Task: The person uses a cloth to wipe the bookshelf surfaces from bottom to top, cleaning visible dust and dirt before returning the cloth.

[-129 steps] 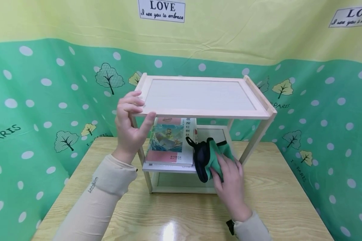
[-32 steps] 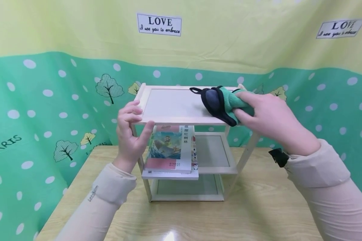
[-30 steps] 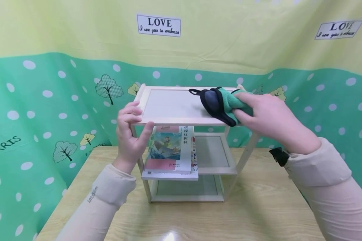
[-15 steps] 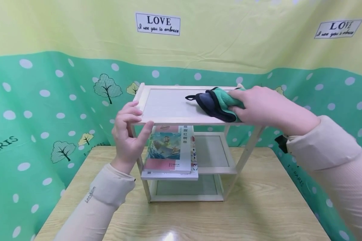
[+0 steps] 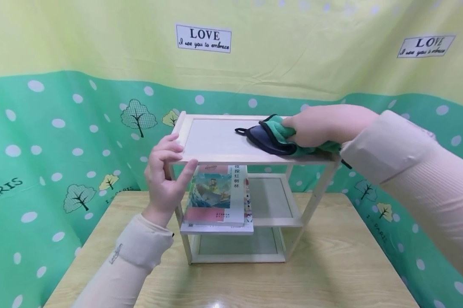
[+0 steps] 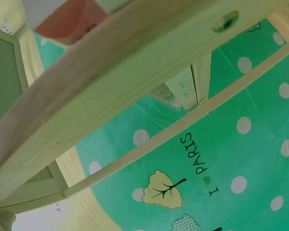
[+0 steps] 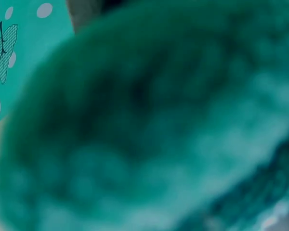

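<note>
My left hand [image 5: 165,177] grips the front left corner of a small white wooden three-tier shelf rack [image 5: 216,158], fingers over the top board's side and thumb at its front edge. On the right part of the top board my right hand [image 5: 316,126] holds a bunched green cloth [image 5: 279,128] with black edging, a dark patch and a hanging loop. The loop points left and green folds show beneath the wrist. In the right wrist view the green cloth [image 7: 149,125] fills most of the picture, blurred, and hides the fingers.
Two stacked books [image 5: 216,196] lie on the left of the middle tier, jutting slightly past its front edge. A bottom tier [image 5: 241,241] sits low over the wooden table [image 5: 231,284]. A green and yellow printed curtain [image 5: 81,128] hangs behind and at both sides.
Several seconds ago the right hand held the cloth at the middle tier; then it rose to the top board. Lately hand and cloth have shifted slightly left, the forearm swinging up. The left hand stays put.
</note>
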Available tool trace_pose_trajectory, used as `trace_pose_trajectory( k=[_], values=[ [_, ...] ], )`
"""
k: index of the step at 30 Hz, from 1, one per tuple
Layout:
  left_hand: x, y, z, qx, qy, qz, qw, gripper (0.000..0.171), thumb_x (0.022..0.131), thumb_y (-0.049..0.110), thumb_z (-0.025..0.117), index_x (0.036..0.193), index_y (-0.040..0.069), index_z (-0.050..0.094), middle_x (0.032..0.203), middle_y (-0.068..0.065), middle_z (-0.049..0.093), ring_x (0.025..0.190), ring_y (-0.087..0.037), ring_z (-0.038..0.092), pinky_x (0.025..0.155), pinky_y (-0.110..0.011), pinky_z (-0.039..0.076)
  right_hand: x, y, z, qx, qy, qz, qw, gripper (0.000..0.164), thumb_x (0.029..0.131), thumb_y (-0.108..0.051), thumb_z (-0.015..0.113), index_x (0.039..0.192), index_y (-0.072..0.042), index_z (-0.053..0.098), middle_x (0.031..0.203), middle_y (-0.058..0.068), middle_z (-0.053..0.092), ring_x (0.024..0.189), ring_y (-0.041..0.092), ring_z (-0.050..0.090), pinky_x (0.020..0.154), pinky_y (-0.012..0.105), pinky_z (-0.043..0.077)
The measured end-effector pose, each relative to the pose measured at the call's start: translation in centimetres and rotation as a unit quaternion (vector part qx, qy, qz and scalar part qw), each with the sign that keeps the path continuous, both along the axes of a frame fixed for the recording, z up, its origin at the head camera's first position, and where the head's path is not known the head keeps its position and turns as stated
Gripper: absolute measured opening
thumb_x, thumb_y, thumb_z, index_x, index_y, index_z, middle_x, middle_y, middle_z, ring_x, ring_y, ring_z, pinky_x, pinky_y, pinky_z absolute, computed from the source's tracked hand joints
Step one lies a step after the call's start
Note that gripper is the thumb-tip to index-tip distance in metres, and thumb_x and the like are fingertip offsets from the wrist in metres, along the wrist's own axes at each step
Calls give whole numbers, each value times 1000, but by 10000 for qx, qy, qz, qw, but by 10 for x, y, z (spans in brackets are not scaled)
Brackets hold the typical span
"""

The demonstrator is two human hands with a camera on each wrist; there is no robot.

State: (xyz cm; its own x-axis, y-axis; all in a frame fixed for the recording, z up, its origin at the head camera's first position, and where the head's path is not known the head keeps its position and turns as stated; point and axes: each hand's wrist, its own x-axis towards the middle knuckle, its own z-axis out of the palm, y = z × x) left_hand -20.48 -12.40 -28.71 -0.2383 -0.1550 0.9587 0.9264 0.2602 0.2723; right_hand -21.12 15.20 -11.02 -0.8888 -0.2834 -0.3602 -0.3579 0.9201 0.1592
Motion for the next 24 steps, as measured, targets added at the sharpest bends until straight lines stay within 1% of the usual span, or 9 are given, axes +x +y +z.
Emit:
trace_pose_trajectory(
  k=[4, 6, 8, 10, 12, 15, 18, 21, 24],
  values=[
    [1, 0, -1, 35, 5, -17, 10000, 52, 88, 40, 71, 85, -8, 50, 94, -25, 58, 120, -38, 58, 112, -53, 43, -8, -6, 3, 29, -150, -59, 9999, 46, 102, -24, 42, 147, -14, 38, 140, 23, 47, 117, 37, 45, 87, 48, 41],
    [1, 0, -1, 44, 7, -8, 10000, 53, 88, 40, 72, 85, -8, 50, 93, -25, 59, 120, -38, 58, 112, -53, 43, -12, -8, 4, 34, -216, -100, 9997, 50, 102, -22, 41, 150, -12, 35, 146, 24, 43, 125, 38, 44, 96, 50, 41],
    [1, 1, -1, 62, 21, -25, 10000, 53, 88, 40, 72, 85, -8, 50, 93, -24, 58, 120, -37, 58, 112, -53, 43, -16, -10, 6, -32, -343, -240, 9991, 54, 102, -21, 39, 154, -13, 30, 148, 22, 40, 128, 38, 41, 102, 52, 39],
    [2, 1, -1, 79, 44, -43, 9999, 53, 88, 40, 72, 84, -8, 50, 93, -25, 58, 120, -37, 58, 112, -53, 43, -20, -11, 6, -39, -451, -357, 9983, 60, 101, -19, 36, 158, -12, 20, 156, 23, 31, 139, 41, 34, 114, 57, 33],
    [1, 2, -2, 91, 66, -63, 9999, 53, 87, 39, 73, 84, -8, 49, 93, -25, 58, 120, -37, 58, 112, -53, 43, -23, -11, 6, -39, -530, -458, 9975, 63, 100, -18, 34, 160, -13, 14, 161, 23, 22, 145, 43, 26, 120, 61, 25],
    [1, 2, -2, 92, 72, -82, 9999, 53, 87, 39, 73, 84, -8, 50, 93, -24, 58, 120, -37, 58, 111, -53, 43, -28, -11, 6, 11, -540, -484, 9974, 65, 99, -19, 34, 160, -13, 12, 163, 23, 16, 148, 43, 21, 121, 62, 20],
    [1, 2, -3, 96, 67, -100, 9999, 53, 87, 39, 73, 84, -8, 50, 93, -24, 58, 120, -38, 58, 112, -54, 43, -29, -12, 6, 6, -515, -490, 9975, 65, 98, -18, 35, 159, -13, 14, 162, 23, 20, 144, 40, 27, 119, 58, 26],
    [0, 2, -4, 103, 58, -114, 9999, 53, 87, 39, 73, 84, -9, 49, 94, -24, 58, 121, -38, 57, 112, -54, 42, -29, -12, 5, -22, -448, -446, 9980, 62, 98, -17, 35, 158, -12, 21, 157, 22, 29, 137, 38, 33, 111, 54, 33],
    [-2, 3, -4, 106, 44, -121, 9999, 53, 87, 39, 73, 85, -9, 49, 94, -24, 58, 121, -38, 57, 112, -54, 42, -28, -10, 4, -52, -382, -419, 9984, 58, 100, -20, 36, 157, -14, 24, 155, 23, 32, 135, 39, 35, 108, 55, 35]
  ],
)
